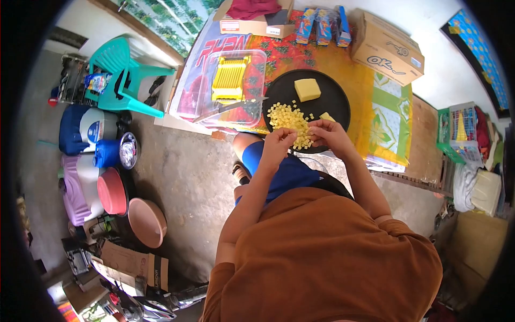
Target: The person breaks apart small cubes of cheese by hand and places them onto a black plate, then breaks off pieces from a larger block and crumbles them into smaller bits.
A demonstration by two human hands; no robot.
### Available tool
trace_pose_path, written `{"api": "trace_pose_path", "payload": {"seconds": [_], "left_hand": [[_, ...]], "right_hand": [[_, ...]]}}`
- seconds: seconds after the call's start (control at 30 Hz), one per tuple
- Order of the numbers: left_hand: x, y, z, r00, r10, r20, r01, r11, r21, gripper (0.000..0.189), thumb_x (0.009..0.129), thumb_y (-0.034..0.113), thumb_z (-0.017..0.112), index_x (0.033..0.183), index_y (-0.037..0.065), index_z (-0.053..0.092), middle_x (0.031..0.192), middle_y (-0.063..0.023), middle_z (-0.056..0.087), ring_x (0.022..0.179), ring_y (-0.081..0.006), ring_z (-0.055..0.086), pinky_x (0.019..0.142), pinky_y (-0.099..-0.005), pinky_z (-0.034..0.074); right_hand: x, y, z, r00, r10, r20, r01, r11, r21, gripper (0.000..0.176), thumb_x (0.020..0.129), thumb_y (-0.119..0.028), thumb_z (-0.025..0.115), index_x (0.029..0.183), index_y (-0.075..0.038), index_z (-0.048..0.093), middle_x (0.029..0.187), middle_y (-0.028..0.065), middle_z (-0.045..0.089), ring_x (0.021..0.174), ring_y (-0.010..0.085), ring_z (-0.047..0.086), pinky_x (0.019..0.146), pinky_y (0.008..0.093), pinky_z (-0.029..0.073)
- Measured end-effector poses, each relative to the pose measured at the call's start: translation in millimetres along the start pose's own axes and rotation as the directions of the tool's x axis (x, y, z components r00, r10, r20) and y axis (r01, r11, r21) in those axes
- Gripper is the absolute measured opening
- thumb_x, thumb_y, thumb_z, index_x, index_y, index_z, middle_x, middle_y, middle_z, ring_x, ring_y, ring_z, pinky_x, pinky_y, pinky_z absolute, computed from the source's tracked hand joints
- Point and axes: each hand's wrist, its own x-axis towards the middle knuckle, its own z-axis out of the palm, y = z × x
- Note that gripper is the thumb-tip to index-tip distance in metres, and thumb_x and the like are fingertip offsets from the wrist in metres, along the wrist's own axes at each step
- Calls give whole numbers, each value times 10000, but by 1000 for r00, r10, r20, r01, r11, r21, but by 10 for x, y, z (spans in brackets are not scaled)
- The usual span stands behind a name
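Note:
A round black tray (341,102) lies on the table and bears a pale yellow block (307,89), which looks like cheese, and a heap of small yellow cubes (287,117). My left hand (279,146) is closed in a pinch over the near edge of the heap. Close to it, my right hand (331,138) also pinches, fingertips over the cubes; whatever either hand holds is too small or hidden. Just beyond my right fingers sits a small yellow piece (326,116). A knife (222,110) rests across a clear plastic container (261,67) holding a yellow slicer (230,78).
Several blue boxes (323,27) and a cardboard carton (387,49) stand at the table's back. An open carton (252,27) holds red cloth. On the left are a green plastic chair (120,78) and basins (146,222); at right, a basket (461,129).

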Motion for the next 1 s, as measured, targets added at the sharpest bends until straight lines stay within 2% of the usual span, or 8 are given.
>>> {"api": "trace_pose_path", "payload": {"seconds": [0.2,0.37,0.47,0.57,0.67,0.77,0.9,1.0], "left_hand": [[-56,117,-88,993,118,12,-119,992,52,227,861,213,670,980,21,657,732,27,574,569,-27,476,445,-176,351],[-104,91,-28,987,159,11,-159,983,95,225,867,215,671,996,30,667,733,39,566,569,-20,459,456,-169,340],[-126,127,13,977,206,61,-210,976,63,248,855,194,678,1010,1,675,748,6,592,693,-71,518,618,-220,419],[-175,221,17,979,174,103,-181,982,57,261,858,205,682,1018,-2,678,757,3,605,705,-72,528,639,-215,425],[-206,255,23,984,147,101,-153,987,54,259,862,214,682,993,-10,679,752,6,611,677,-56,514,603,-208,410],[-174,168,-3,987,114,115,-112,993,-22,240,868,220,676,989,12,673,757,8,621,595,-36,495,505,-183,372],[-160,150,-38,989,106,105,-91,985,-145,235,868,197,672,973,-13,663,749,-3,611,583,-52,501,506,-200,396],[-149,126,-56,992,106,71,-90,976,-198,225,876,173,658,979,-26,658,741,-4,600,577,-58,496,506,-208,405]], "right_hand": [[21,-65,84,1000,-13,-10,14,993,116,220,898,-136,638,1068,1,616,913,51,644,816,134,646,715,262,556],[-55,-102,189,997,-38,65,32,996,84,212,875,-119,664,1047,-3,621,907,49,645,806,138,654,721,269,559],[-79,-104,180,991,-14,134,5,998,65,204,865,-115,674,1033,-17,612,897,53,646,786,133,653,712,267,558],[-99,-96,189,984,-33,177,16,995,98,195,862,-116,679,1014,-42,581,881,55,649,774,126,652,707,265,557],[-115,-118,195,980,-38,195,18,995,101,194,867,-123,676,998,-65,545,877,51,650,772,124,652,706,266,556],[-138,-157,215,976,-24,215,2,995,102,191,875,-128,670,993,-71,531,876,44,649,774,124,654,710,263,555],[-174,-219,260,973,-12,230,-13,994,107,185,885,-129,658,1007,-69,533,902,48,645,805,127,652,734,261,550],[-180,-249,294,983,2,182,-24,993,118,188,881,-109,658,1018,-63,537,939,55,641,847,126,644,755,263,539]]}}
